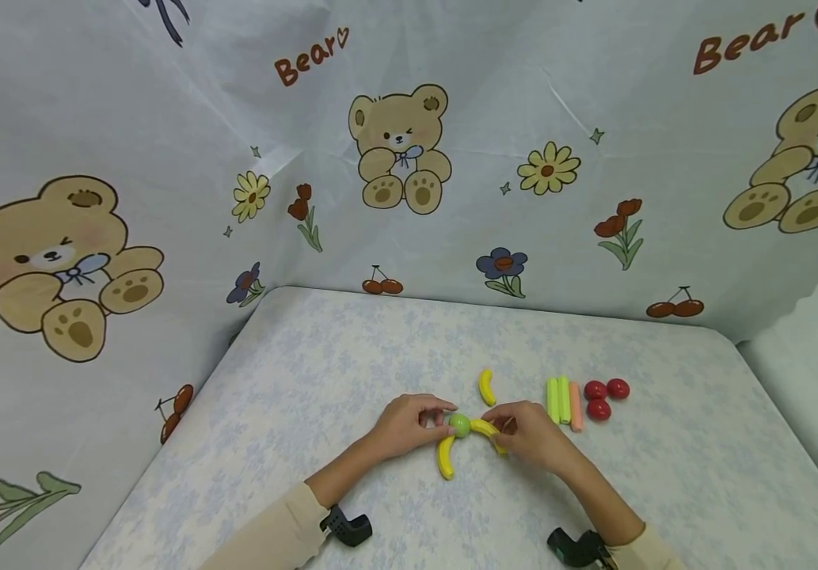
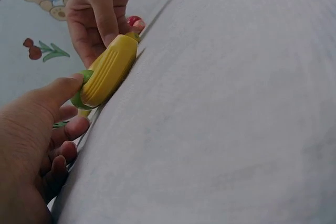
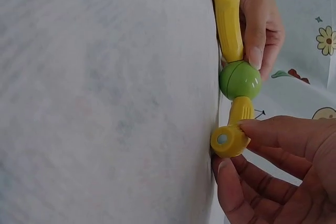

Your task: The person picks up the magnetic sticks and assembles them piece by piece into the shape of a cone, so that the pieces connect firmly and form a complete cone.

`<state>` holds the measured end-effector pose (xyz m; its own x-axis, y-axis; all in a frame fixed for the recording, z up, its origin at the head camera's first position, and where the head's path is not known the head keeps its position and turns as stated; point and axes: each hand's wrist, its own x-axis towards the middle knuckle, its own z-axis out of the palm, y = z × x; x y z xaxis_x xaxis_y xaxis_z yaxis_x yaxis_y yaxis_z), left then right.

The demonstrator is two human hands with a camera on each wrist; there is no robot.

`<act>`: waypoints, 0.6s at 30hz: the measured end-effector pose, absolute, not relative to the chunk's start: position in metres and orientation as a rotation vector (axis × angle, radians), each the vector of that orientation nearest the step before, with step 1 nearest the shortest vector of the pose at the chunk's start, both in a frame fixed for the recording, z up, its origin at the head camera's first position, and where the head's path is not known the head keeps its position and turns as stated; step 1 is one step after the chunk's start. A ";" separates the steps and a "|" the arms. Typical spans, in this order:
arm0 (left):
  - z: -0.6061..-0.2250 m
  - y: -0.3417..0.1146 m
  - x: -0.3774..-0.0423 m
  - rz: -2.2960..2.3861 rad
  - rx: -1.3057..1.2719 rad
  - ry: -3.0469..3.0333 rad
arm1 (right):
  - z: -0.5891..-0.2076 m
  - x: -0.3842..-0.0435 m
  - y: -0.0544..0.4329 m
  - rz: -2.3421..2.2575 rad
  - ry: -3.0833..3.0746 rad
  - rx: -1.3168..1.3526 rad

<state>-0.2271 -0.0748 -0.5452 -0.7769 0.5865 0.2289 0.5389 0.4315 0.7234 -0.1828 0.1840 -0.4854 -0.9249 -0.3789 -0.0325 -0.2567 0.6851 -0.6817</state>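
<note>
My left hand [image 1: 407,425] pinches a glossy green ball [image 1: 459,426] between thumb and fingers, low over the table. Two curved yellow magnetic rods meet the ball. One yellow rod [image 1: 445,457] points toward me from it, with a grey tip at its free end in the right wrist view. The other yellow rod [image 3: 241,111] runs off to the right, where my right hand [image 1: 533,434] pinches its outer part with thumb and fingertips. In the left wrist view the near rod [image 2: 113,69] hides much of the ball.
A third curved yellow rod [image 1: 486,388] lies just beyond my hands. To the right are two light green straight rods [image 1: 557,400], an orange rod [image 1: 576,406] and several red balls [image 1: 598,409]. A bear-print curtain [image 1: 401,237] hangs behind the table's far edge.
</note>
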 end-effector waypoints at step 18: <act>-0.543 -0.074 -0.226 1.285 1.025 2.618 | -0.483 -0.185 0.192 -1.042 2.730 -0.449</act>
<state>-0.2259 -0.0743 -0.5430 -0.7788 0.5823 0.2332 0.5405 0.4345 0.7204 -0.1845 0.1920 -0.4832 -0.9372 -0.3429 -0.0638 -0.2132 0.7078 -0.6735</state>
